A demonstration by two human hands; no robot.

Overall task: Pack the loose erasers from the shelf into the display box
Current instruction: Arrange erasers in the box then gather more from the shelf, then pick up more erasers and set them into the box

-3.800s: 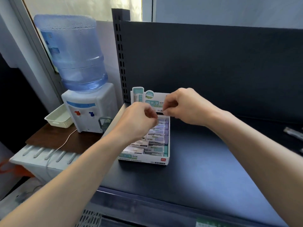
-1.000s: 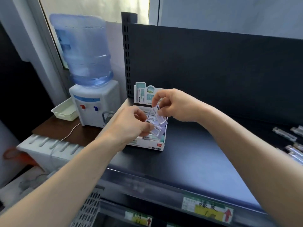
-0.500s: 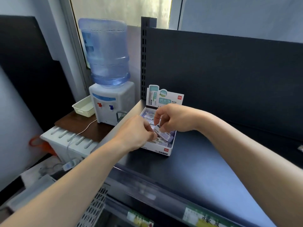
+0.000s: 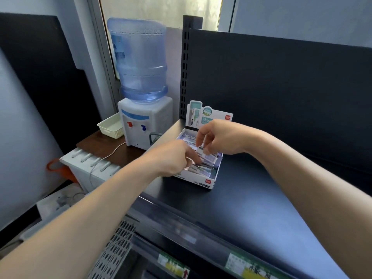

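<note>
The white display box [image 4: 209,181] stands at the left end of the dark shelf [image 4: 251,198], its printed header card [image 4: 198,114] upright at the back. Rows of wrapped erasers [image 4: 198,171] lie inside. My right hand [image 4: 221,137] hovers over the box's far half, its fingertips pinching one end of a tilted eraser [image 4: 210,157] near the right wall. My left hand [image 4: 173,158] reaches in from the left with its index fingertip on the erasers; its thumb is hidden.
A water dispenser [image 4: 145,123] with a blue bottle [image 4: 141,61] and a cream basket [image 4: 110,127] sit on a low table left of the shelf. A slotted post [image 4: 185,67] and the dark back panel [image 4: 281,87] rise behind the box. Price labels [image 4: 249,266] line the shelf's front edge.
Both hands came down from holding several erasers above the box to inside it. My view swung left, and loose erasers at the far right dropped out of sight.
</note>
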